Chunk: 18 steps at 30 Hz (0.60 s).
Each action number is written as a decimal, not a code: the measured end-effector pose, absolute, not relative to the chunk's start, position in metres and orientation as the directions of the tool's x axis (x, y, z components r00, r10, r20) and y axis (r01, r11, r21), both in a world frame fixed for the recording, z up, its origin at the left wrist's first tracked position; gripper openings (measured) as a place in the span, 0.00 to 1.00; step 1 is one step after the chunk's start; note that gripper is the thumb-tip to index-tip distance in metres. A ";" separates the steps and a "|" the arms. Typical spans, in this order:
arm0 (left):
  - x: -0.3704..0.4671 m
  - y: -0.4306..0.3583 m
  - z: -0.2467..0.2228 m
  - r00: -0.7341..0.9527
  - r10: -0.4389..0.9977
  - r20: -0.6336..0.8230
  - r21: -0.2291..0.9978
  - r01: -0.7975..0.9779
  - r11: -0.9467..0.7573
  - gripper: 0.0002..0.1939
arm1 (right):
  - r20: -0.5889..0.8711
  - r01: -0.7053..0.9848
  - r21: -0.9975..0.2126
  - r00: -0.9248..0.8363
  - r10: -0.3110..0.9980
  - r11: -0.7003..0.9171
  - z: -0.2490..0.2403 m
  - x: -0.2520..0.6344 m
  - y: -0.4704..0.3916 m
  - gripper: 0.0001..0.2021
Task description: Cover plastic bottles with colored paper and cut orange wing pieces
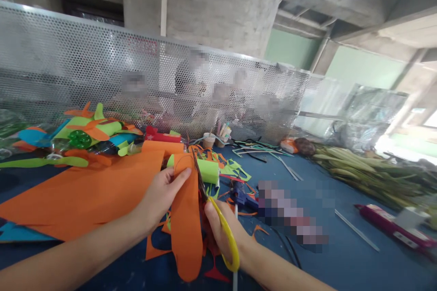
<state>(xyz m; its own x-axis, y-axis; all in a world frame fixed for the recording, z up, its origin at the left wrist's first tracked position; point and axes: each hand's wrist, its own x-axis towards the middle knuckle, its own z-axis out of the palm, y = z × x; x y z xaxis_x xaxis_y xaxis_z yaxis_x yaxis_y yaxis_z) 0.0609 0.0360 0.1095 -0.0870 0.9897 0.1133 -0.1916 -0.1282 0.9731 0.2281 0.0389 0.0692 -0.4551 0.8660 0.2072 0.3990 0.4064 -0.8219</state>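
Observation:
My left hand point(164, 195) pinches a long orange strip with a rounded lower end point(187, 236) between thumb and fingers, near its upper part. In my right hand point(223, 227) is a pair of scissors with yellow handles point(229, 232). Their dark blades point up and away, along the right edge of the strip near its top. A thin curved line shows on the strip above my left thumb. Behind the strip lies a lime green roll point(208, 170). Orange, green and red offcuts point(157, 241) are scattered beneath both hands.
A large orange sheet point(102, 191) spreads at the left, below bottle models with coloured fins point(85, 129). A blue glue gun point(241, 193) lies right of my hands. Farther right are a purple power strip point(396, 227) and dried leaves point(355, 168). Perforated metal panels point(102, 68) stand behind, with people beyond.

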 end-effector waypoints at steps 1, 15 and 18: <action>0.061 0.036 0.110 -0.091 0.989 0.116 0.969 -0.208 -0.133 0.19 | 0.226 0.401 -0.813 -0.449 0.865 0.421 0.070 0.228 0.038 0.30; 0.060 0.036 0.112 -0.077 0.992 0.101 0.962 -0.246 -0.117 0.15 | 0.255 0.427 -0.785 -0.438 0.862 0.449 0.071 0.229 0.035 0.34; 0.059 0.036 0.112 -0.077 0.992 0.101 0.962 -0.248 -0.117 0.16 | 0.251 0.421 -0.796 -0.424 0.870 0.435 0.071 0.228 0.036 0.33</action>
